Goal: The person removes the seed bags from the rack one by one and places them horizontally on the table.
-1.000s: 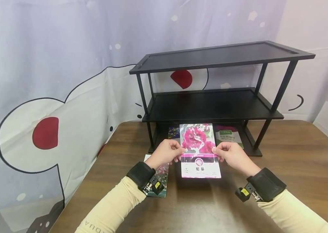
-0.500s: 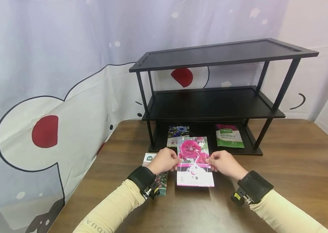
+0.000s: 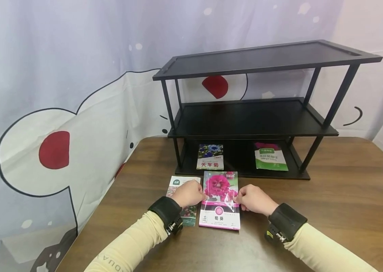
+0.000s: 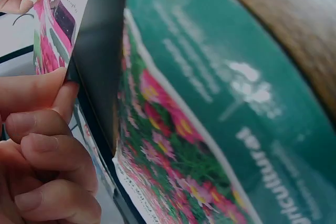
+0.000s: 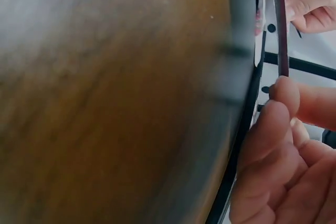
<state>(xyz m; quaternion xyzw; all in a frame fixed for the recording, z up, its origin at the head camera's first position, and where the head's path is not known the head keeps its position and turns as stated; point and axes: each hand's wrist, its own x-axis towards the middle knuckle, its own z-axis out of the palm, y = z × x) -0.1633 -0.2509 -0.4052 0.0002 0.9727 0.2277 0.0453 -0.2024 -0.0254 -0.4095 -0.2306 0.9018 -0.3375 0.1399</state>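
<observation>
A seed packet with a pink hollyhock picture lies between my two hands in the head view, its picture side up. My left hand pinches its left edge between thumb and forefinger. On the opposite edge, my right hand pinches it the same way. Under my left hand lies a second packet, green and white with small pink flowers, partly hidden by that hand. The left wrist view shows this flower packet close up, beside my curled fingers. In the right wrist view the pinched packet appears edge-on.
Behind my hands stands a black three-tier rack on the wooden table. Its bottom shelf holds a blue cornflower seed packet at the left and a green and white impatiens packet at the right. A patterned curtain hangs behind.
Both hands have lowered the hollyhock packet toward me and slightly left, away from the rack. The cornflower and impatiens packets on the bottom shelf have come into fuller view.
</observation>
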